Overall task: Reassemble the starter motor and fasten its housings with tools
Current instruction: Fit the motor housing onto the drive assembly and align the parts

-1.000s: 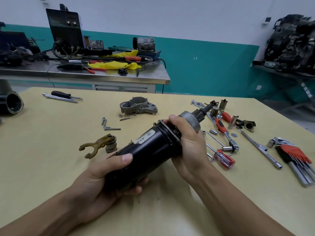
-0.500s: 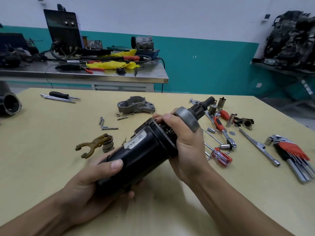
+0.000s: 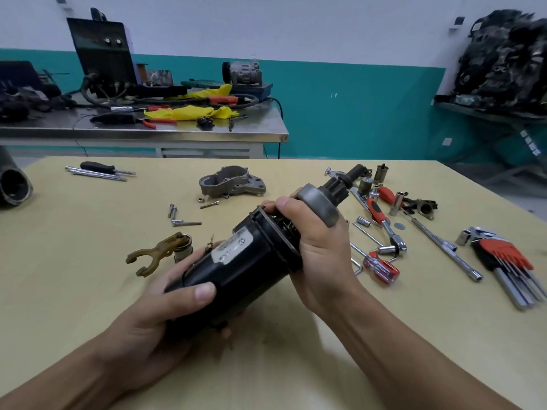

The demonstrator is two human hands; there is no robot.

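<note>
**Starter motor held in both hands above the desk**

Compared with one second earlier, the starter motor [image 3: 242, 270] sits steeper. Its pinion end [image 3: 346, 179] points higher toward the upper right, and its rear end lies lower and further left. Over the last half second it has barely shifted.

The motor is clear of the desk [image 3: 88, 291], directly in front of the person. The left hand [image 3: 154, 329] cups the rear of the black casing from below with the thumb laid across the top, so its grip is closed round the casing. The right hand [image 3: 319, 255] wraps the front, where the casing meets the grey clutch drum [image 3: 319, 205]. Its thumb rests at the casing rim and its fingers are hidden behind, so its grip also holds the motor. A white label [image 3: 233, 247] faces up on the casing.

The casing serves as the container: the shaft assembly sits in it, with the drum and pinion end protruding from the open front. The grey nose housing [image 3: 232, 184] lies on the desk beyond the motor, open side up; its contents cannot be told. A black and red holder [image 3: 503, 258] near the right edge carries a fan of hex keys. A dark tube [image 3: 13, 187] at the left edge shows its open mouth.

Loose on the desk are:
- a brown fork lever [image 3: 151, 255] with a small metal cylinder [image 3: 183, 247] touching it
- several bolts [image 3: 189, 223] near the housing
- a red-handled screwdriver [image 3: 381, 269]
- a ratchet [image 3: 381, 220]
</note>
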